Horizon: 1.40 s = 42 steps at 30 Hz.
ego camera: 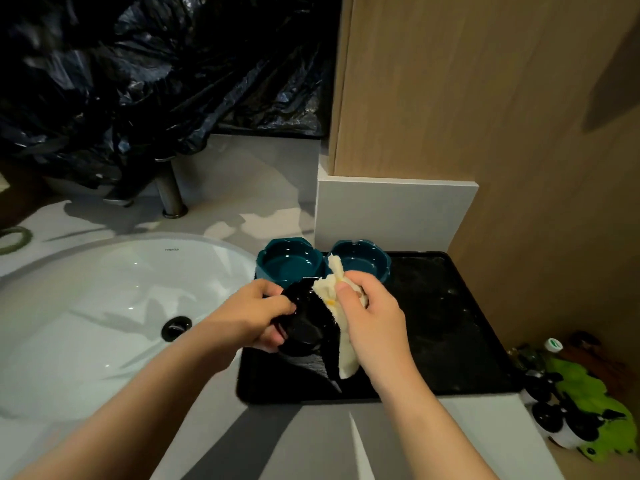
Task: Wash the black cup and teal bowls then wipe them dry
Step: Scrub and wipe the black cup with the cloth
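Grey countertop runs beside a white oval sink, and to the sink's right a black tray takes up the corner under a wood-grain wall. Both hands work above the tray's near-left part: the left hand is clenched around the black cup, tipped so its flat base faces the camera, while the right hand pinches a pale cloth bunched against the cup's rim and trailing down below the palm. Just beyond the knuckles, two teal bowls sit side by side at the tray's far edge. Drying the cup appears to be the step in hand. It would go best by turning the cup with the left hand while the cloth presses in, reaching the inside too. Glossy and probably slick, the cup wants a firm grip; the bowls' notched, scalloped rims may trap drops.
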Tool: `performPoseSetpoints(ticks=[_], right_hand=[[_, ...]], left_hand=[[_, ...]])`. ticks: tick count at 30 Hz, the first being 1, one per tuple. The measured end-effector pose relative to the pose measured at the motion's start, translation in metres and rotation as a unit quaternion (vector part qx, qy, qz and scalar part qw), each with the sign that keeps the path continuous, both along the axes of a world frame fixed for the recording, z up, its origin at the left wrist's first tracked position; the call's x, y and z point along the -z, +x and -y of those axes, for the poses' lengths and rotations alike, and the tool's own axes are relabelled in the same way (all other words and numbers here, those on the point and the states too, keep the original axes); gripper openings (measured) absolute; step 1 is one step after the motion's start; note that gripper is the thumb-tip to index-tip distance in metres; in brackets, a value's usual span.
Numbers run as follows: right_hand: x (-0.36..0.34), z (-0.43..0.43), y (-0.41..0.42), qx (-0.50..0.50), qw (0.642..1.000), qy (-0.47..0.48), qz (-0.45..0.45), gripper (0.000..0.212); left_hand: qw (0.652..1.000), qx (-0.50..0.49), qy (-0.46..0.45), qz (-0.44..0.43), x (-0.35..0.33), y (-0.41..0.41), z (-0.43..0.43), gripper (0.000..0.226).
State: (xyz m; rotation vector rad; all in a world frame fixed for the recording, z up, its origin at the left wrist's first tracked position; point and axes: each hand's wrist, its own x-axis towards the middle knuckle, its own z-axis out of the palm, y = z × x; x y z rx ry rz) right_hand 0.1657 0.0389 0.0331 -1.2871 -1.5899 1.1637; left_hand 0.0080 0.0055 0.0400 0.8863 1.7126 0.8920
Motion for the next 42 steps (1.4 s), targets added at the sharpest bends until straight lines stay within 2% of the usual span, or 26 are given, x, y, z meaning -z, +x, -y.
performPoseSetpoints(ticks=[2, 4, 10, 15, 18, 21, 23, 25, 28, 32, 34, 37, 39, 42], right_hand=[[-0.003, 0.004, -0.023, 0.009, 1.000, -0.007, -0.023, 0.018], [-0.004, 0.010, -0.048, 0.009, 0.999, -0.014, -0.041, 0.016], [0.001, 0.029, -0.121, -0.001, 0.997, -0.025, -0.072, 0.015], [0.010, 0.041, -0.170, -0.018, 0.996, -0.047, -0.072, 0.014], [0.022, 0.039, -0.190, -0.005, 0.994, -0.078, -0.080, 0.023], [0.039, 0.042, -0.202, 0.014, 0.988, -0.125, -0.084, 0.028], [0.048, 0.043, -0.205, 0.025, 0.984, -0.157, -0.080, 0.027], [0.056, 0.041, -0.204, 0.036, 0.981, -0.177, -0.072, 0.028], [0.067, 0.037, -0.203, 0.047, 0.976, -0.194, -0.084, 0.027], [0.071, 0.034, -0.206, 0.056, 0.969, -0.213, -0.115, 0.027], [0.070, 0.032, -0.205, 0.065, 0.963, -0.225, -0.130, 0.026], [0.073, 0.027, -0.206, 0.079, 0.951, -0.249, -0.166, 0.023], [0.078, 0.020, -0.208, 0.090, 0.947, -0.254, -0.174, 0.022], [0.081, 0.010, -0.212, 0.104, 0.942, -0.256, -0.189, 0.021]], left_hand=[[0.997, 0.022, -0.014, 0.071, -0.009, -0.026, 0.010, 0.009], [0.994, 0.033, -0.019, 0.102, -0.012, -0.055, 0.020, 0.015], [0.991, -0.022, 0.010, 0.133, -0.004, -0.128, 0.046, 0.007], [0.991, -0.038, 0.032, 0.126, 0.005, -0.175, 0.064, 0.024], [0.995, -0.041, 0.063, 0.063, 0.014, -0.191, 0.069, 0.036], [0.988, -0.045, 0.100, -0.109, 0.027, -0.202, 0.071, 0.042], [0.963, -0.026, 0.127, -0.237, 0.036, -0.206, 0.074, 0.042], [0.930, -0.007, 0.170, -0.326, 0.045, -0.209, 0.075, 0.041], [0.899, 0.016, 0.208, -0.386, 0.055, -0.213, 0.074, 0.039], [0.879, 0.028, 0.218, -0.424, 0.060, -0.214, 0.066, 0.030], [0.883, 0.016, 0.214, -0.416, 0.062, -0.214, 0.060, 0.033], [0.910, -0.024, 0.206, -0.359, 0.067, -0.210, 0.051, 0.038], [0.942, -0.068, 0.189, -0.268, 0.068, -0.204, 0.045, 0.041], [0.979, -0.129, 0.147, -0.064, 0.069, -0.191, 0.038, 0.039]])
